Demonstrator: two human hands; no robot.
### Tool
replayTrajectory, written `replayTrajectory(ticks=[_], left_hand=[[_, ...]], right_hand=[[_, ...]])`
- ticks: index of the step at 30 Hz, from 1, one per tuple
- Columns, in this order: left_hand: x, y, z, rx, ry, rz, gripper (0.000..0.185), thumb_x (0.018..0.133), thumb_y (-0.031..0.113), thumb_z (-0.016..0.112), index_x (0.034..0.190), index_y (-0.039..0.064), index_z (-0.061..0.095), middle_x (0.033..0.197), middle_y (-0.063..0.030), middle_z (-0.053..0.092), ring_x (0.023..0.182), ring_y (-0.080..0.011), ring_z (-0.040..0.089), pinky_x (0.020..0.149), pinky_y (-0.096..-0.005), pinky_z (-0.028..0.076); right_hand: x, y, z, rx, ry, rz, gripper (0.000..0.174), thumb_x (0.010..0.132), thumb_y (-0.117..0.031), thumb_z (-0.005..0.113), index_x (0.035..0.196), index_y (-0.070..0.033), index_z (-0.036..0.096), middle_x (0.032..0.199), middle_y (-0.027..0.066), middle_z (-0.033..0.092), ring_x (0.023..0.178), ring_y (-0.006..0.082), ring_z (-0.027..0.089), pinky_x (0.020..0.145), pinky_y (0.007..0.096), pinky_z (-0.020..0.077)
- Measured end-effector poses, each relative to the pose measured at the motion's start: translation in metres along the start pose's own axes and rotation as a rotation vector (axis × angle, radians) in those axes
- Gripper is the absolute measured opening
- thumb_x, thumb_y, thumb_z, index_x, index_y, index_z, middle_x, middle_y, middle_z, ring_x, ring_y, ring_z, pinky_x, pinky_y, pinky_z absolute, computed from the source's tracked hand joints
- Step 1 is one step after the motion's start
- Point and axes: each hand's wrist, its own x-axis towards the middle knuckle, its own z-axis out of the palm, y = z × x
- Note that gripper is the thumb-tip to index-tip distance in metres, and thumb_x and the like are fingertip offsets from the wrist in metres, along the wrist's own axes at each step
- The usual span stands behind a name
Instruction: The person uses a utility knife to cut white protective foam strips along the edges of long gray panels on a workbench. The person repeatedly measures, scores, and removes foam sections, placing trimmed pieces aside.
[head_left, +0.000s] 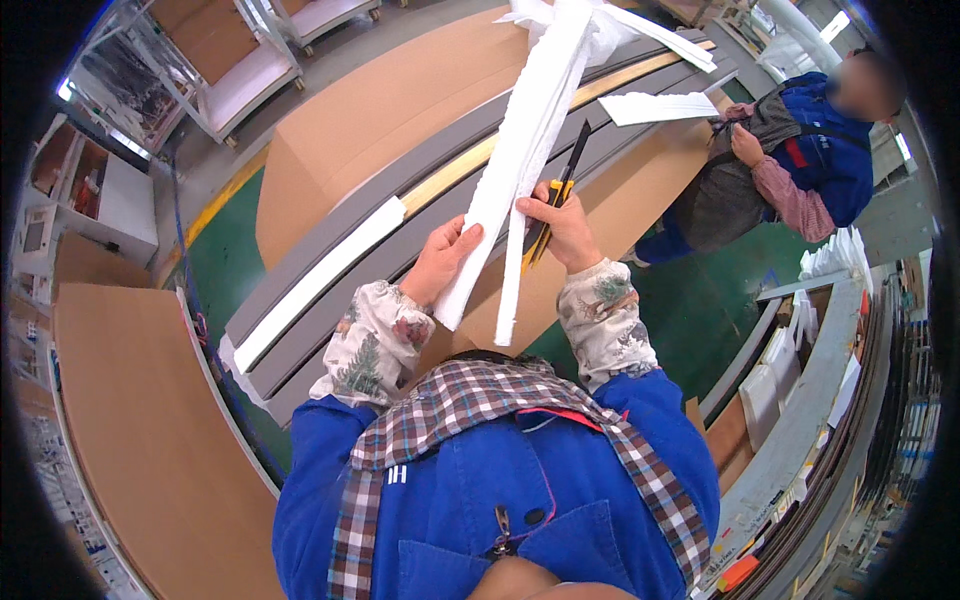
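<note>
My left hand (446, 259) grips the near end of a long white foam strip (517, 142), which reaches away over the grey panels. In my right hand (566, 229) is a yellow-and-black utility knife (555, 199), its long dark blade pointing away from me. Between the thumb and fingers of that same hand runs a narrow white foam strip (511, 285), split apart from the wide one at the near end. Below lie long grey panels (322, 292) with a pale wooden strip (450, 176) between them. Another white foam piece (322, 281) rests along the wooden strip's near-left end.
Brown cardboard (390, 105) lies beneath and beside the panels. A loose foam piece (656, 109) is at their far right, near a co-worker (780, 157) in blue. A rack (795, 390) with long profiles stands right; a cardboard-topped surface (150, 420) is left. Wheeled carts (232, 90) stand beyond.
</note>
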Motion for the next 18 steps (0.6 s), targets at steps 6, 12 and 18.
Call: replayTrajectory(ticks=[6, 12, 18], left_hand=[[0.0020, -0.0014, 0.0036, -0.023, -0.050, 0.040, 0.034, 0.094, 0.028, 0.053, 0.113, 0.000, 0.053, 0.089, 0.0017, 0.058, 0.071, -0.0021, 0.051, 0.062, -0.0178, 0.043], [-0.0017, -0.0031, 0.0004, -0.088, -0.040, -0.121, 0.032, 0.094, 0.028, 0.053, 0.113, 0.002, 0.052, 0.080, 0.0019, 0.058, 0.062, -0.0030, 0.053, 0.052, -0.0177, 0.043], [-0.0038, -0.0040, -0.0027, -0.204, -0.117, -0.114, 0.031, 0.094, 0.032, 0.053, 0.109, 0.005, 0.051, 0.063, -0.0015, 0.056, 0.044, -0.0065, 0.049, 0.037, -0.0185, 0.038]], right_hand=[[-0.0010, -0.0037, -0.0006, -0.008, 0.049, -0.021, 0.030, 0.072, -0.004, 0.076, 0.071, -0.012, 0.048, 0.069, -0.0013, 0.056, 0.060, 0.0094, 0.055, 0.056, 0.0226, 0.0458], [0.0013, -0.0059, -0.0009, 0.056, 0.012, -0.008, 0.030, 0.074, -0.002, 0.074, 0.070, -0.013, 0.046, 0.069, -0.0015, 0.056, 0.062, 0.0093, 0.056, 0.057, 0.0224, 0.0464], [-0.0009, -0.0010, -0.0071, 0.123, -0.027, -0.007, 0.029, 0.076, 0.000, 0.071, 0.070, -0.013, 0.045, 0.071, -0.0006, 0.058, 0.066, 0.0102, 0.059, 0.060, 0.0221, 0.0479]])
